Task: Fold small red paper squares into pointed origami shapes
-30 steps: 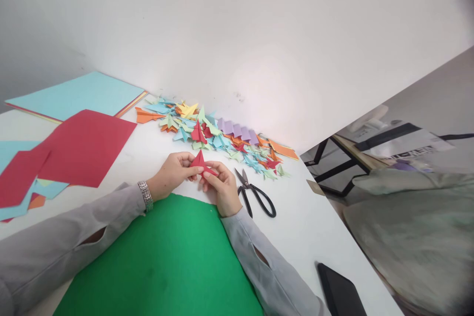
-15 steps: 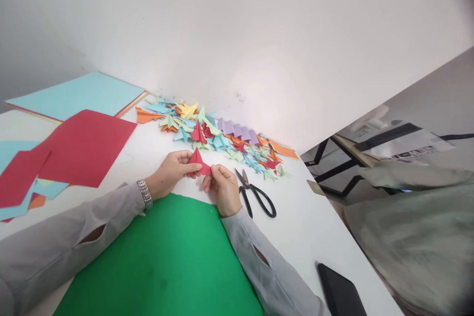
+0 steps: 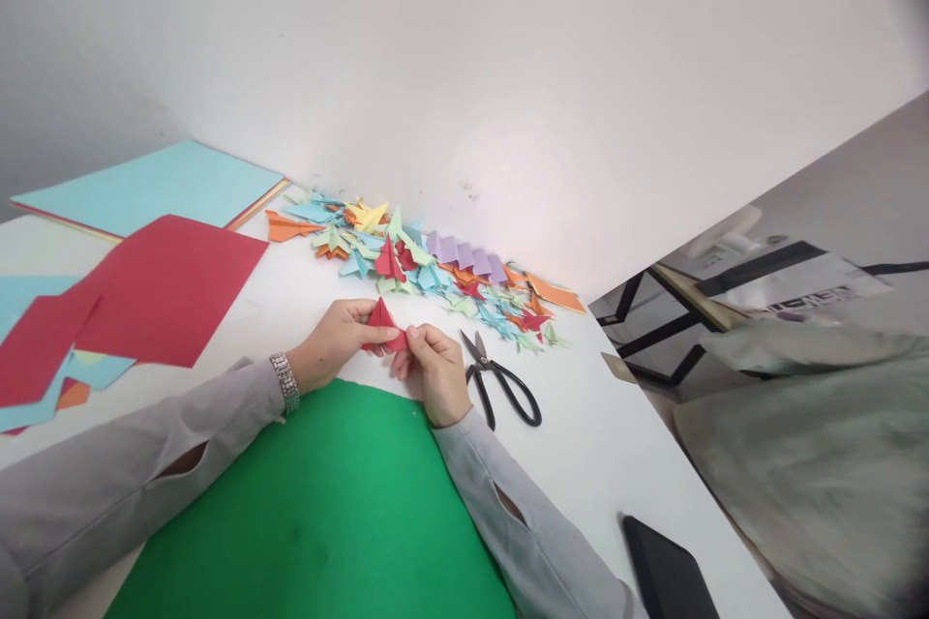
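A small folded red paper (image 3: 381, 315) with a pointed top is pinched between both hands, just beyond the far edge of a green sheet (image 3: 319, 503). My left hand (image 3: 334, 341), with a bracelet at the wrist, grips its left side, thumb across the front. My right hand (image 3: 436, 372) pinches the lower right corner between thumb and fingers. Behind the hands lies a pile of small folded papers (image 3: 428, 276) in many colours. Black-handled scissors (image 3: 500, 372) rest open just right of my right hand.
Large red sheets (image 3: 174, 290) and a light blue stack (image 3: 160, 179) lie at the left, near cut scraps. A black phone-like object (image 3: 668, 571) sits at the table's right edge. Another person's clothing (image 3: 813, 464) shows beyond it. A wall rises behind.
The folded red paper has shifted slightly left and down and turned a little in my fingers. My right hand has moved slightly left with it.
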{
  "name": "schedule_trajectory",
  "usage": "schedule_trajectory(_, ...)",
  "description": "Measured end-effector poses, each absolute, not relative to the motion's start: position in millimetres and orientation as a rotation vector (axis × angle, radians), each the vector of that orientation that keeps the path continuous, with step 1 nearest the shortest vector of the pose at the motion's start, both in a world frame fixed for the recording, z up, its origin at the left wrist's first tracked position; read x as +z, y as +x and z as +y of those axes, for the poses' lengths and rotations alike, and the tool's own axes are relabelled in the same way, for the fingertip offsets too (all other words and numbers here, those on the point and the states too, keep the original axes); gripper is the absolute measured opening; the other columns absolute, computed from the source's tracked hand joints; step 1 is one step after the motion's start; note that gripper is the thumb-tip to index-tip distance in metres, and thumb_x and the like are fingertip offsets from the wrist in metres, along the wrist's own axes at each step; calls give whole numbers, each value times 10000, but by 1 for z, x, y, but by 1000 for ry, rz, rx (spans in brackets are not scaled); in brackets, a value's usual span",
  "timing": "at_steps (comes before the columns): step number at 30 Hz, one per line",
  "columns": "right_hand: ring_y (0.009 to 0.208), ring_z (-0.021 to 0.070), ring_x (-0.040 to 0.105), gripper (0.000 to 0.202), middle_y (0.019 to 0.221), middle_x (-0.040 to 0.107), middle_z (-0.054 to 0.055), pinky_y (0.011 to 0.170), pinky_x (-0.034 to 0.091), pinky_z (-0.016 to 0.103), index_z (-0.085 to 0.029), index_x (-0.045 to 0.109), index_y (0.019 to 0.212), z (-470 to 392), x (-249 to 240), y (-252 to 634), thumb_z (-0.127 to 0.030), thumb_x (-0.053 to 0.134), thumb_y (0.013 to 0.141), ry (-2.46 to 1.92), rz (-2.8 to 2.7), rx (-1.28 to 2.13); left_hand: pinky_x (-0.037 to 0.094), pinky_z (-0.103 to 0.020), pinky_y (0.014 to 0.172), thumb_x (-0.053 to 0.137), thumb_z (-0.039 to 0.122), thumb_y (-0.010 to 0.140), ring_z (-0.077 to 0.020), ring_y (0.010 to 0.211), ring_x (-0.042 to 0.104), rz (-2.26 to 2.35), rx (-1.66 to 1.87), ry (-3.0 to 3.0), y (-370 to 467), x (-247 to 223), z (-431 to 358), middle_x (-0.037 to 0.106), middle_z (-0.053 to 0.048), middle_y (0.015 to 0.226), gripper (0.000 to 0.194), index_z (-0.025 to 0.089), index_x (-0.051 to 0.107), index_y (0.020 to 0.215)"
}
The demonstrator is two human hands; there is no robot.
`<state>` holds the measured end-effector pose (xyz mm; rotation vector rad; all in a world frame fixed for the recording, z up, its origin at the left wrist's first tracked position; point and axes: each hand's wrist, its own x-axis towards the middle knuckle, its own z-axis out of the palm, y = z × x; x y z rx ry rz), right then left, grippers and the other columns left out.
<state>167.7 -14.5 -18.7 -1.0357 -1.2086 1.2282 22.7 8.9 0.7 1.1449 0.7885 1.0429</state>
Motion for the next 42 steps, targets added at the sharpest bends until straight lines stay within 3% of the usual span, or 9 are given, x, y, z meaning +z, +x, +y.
schedule_trajectory(9,366,82,470,386,451,592,-14,407,359,210,-177,553,570,-14,-20,169,-505,641,755,-1024,-1195,1211,438,-252,538,780,315,597,-96,506,514,837,1071,1154,23,0,7,628,-10,554,233,133,635,594)
schedule_trajectory(15,399,98,515,317,492,621,-21,426,410,222,-181,582,644,-14,-19,165,-445,757,644,-1050,-1265,1251,448,-256,541,751,352,639,-109,529,528,810,1111,1165,23,-7,10,624,-6,573,237,133,662,636)
schedule_trajectory(20,412,89,507,287,525,629,-10,440,412,223,-174,611,652,-15,-20,164,-440,705,709,-1051,-1360,1233,457,-271,547,749,362,643,-114,505,534,770,1094,1147,24,-9,10,616,4,554,248,137,646,636)
schedule_trajectory(32,412,86,501,271,510,616,-24,445,403,222,-174,617,668,-16,-19,166,-422,719,699,-999,-1373,1280,374,-225,505,775,372,592,-80,498,468,828,1072,1151,23,-3,10,550,23,513,295,122,617,591)
schedule_trajectory(42,367,87,501,321,482,630,-5,400,381,209,-161,609,635,-11,-21,168,-460,702,706,-1001,-1169,1292,420,-232,547,777,310,592,-89,543,515,828,1080,1165,23,-8,11,640,-4,616,248,127,681,731)
